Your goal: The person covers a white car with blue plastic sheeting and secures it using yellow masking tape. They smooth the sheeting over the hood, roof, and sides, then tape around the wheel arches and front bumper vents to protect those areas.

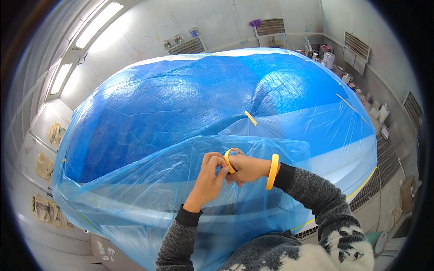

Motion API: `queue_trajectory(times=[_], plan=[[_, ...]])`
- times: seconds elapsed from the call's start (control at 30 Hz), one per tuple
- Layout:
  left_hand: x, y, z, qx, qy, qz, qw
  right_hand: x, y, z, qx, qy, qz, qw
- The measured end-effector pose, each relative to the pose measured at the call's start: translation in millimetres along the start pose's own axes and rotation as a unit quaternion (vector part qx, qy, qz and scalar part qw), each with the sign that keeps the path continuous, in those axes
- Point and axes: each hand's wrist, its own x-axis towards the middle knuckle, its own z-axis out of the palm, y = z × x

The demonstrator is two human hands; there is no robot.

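Both my hands meet over the front of a large rounded blue and white body (181,104), partly draped in thin clear-blue plastic film (149,203). A narrow roll of yellow masking tape (226,159) is between them. My right hand (247,169) grips the roll, its fingers partly hidden beneath. With bent fingers, my left hand (209,179) pinches at the roll's left edge; whether a tape end is caught there is too small to tell. Around my right wrist hangs a second yellow tape roll (272,172). A short yellow tape strip (250,118) sticks to the film's upper edge.
Cans and containers (329,59) line the right wall. Floor grating (382,158) runs along the right side, with a cardboard box (407,193) beyond. Lights (99,24) glow at upper left. More yellow tape (352,107) holds film on the right.
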Motion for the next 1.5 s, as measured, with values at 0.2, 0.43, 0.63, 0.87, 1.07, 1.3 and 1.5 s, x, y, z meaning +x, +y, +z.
queue_trajectory(times=[0.2, 0.43, 0.63, 0.87, 1.07, 1.3, 1.5], plan=[[16, -23, -3, 0.072, 0.000, -0.044, 0.996, 32, 28, -11, -0.036, 0.001, -0.036, 0.999], [59, -85, -49, 0.322, 0.151, -0.046, 0.934, 60, 50, -56, -0.476, 0.206, -0.073, 0.852], [55, -117, -47, 0.505, 0.129, -0.094, 0.848, 85, 74, -90, -0.510, 0.134, 0.089, 0.845], [53, -113, -25, 0.548, 0.074, 0.006, 0.833, 99, 86, -97, -0.535, 0.171, 0.122, 0.818], [43, -113, 32, 0.460, -0.092, 0.017, 0.883, 100, 84, -109, -0.522, 0.136, 0.141, 0.830], [59, -121, 51, 0.457, -0.108, 0.010, 0.883, 99, 92, -128, -0.553, 0.147, 0.119, 0.811], [74, -126, 61, 0.444, -0.141, 0.013, 0.885, 88, 97, -138, -0.611, 0.058, 0.081, 0.785]])
